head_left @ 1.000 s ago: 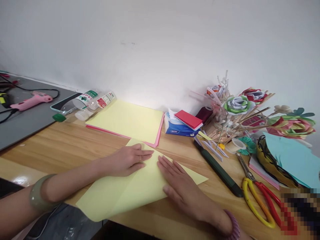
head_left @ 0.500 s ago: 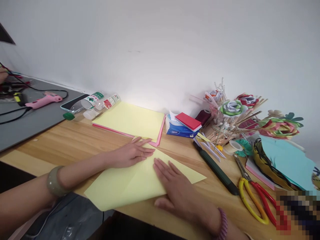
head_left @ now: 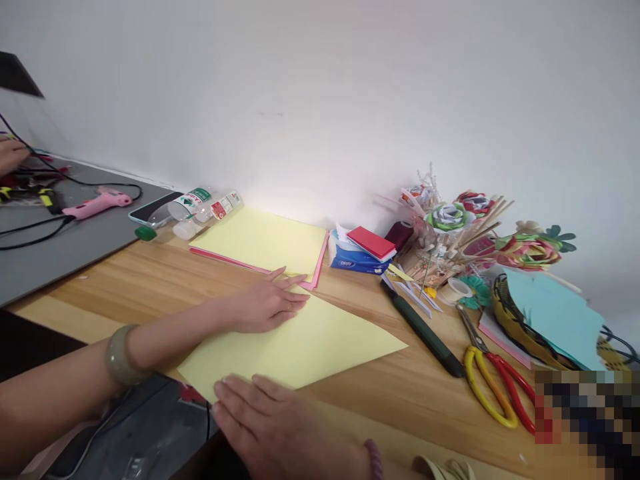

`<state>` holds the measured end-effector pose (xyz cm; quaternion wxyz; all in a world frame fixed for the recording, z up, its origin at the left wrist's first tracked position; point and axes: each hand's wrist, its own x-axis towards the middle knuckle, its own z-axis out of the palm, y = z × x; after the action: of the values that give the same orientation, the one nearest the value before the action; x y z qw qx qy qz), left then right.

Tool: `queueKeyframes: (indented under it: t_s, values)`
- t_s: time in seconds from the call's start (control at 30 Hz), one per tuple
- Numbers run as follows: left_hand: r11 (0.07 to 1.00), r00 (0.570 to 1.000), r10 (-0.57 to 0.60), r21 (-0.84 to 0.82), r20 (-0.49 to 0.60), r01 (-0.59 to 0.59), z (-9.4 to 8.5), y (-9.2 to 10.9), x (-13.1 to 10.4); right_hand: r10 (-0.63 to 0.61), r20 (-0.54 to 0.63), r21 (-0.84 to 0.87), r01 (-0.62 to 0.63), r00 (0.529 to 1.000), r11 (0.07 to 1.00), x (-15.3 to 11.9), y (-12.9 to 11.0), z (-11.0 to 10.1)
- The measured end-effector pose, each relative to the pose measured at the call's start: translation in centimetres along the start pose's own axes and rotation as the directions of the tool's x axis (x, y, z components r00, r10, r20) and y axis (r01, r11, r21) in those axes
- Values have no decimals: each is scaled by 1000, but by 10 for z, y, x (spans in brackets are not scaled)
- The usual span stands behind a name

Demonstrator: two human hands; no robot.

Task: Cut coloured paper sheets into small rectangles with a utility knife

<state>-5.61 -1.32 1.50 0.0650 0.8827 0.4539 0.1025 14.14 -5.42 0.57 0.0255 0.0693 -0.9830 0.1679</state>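
Note:
A folded pale yellow sheet [head_left: 320, 333] lies on the wooden table, its pointed corner toward the right. My left hand [head_left: 270, 301] rests flat on the sheet's upper part with fingers spread, a ring on one finger. Lower down, my right hand [head_left: 280, 420] lies palm down over the sheet's near left edge, fingers extended and slightly blurred. Just behind my left hand is a stack of yellow and pink paper [head_left: 265, 240].
Bottles [head_left: 193, 203] and a phone [head_left: 153, 210] lie back left, near a pink glue gun [head_left: 100, 202] and another person's hand [head_left: 13, 155]. Rightward are a tissue pack [head_left: 357, 257], paper flowers [head_left: 450, 217], a dark green cutter [head_left: 425, 330], scissors [head_left: 483, 353] and a basket [head_left: 505, 303].
My right hand has slid from the right part of the sheet to its near left edge. My left hand has stayed on the upper part. The view has shifted slightly.

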Motion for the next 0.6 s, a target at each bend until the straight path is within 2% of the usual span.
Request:
queueKeyframes:
  t_s: [0.07,0.13,0.23,0.3,0.47,0.53,0.6]
  values:
    - [999,999,-5,38,-33,6,1,6,1,-32,-8,1,32,999,999,0,-3,1]
    - [997,998,-20,72,-61,25,6,9,0,-11,-19,33,12,1000,999,-6,-5,-4]
    - [995,997,-18,100,-73,25,15,9,-4,152,-23,88,-149,988,985,-26,-4,-18]
    - [995,998,-16,94,-66,22,19,7,-6,282,3,101,-281,959,954,-42,-2,-24]
    - [998,998,-44,43,-48,46,22,3,-10,447,48,33,-449,893,893,-81,13,-29]
    - [999,998,-39,33,-56,41,22,3,-10,533,30,-27,-532,846,846,-101,24,-31]
    - [999,998,-32,35,-59,34,21,3,-11,602,-41,-78,-603,797,794,-125,36,-33]
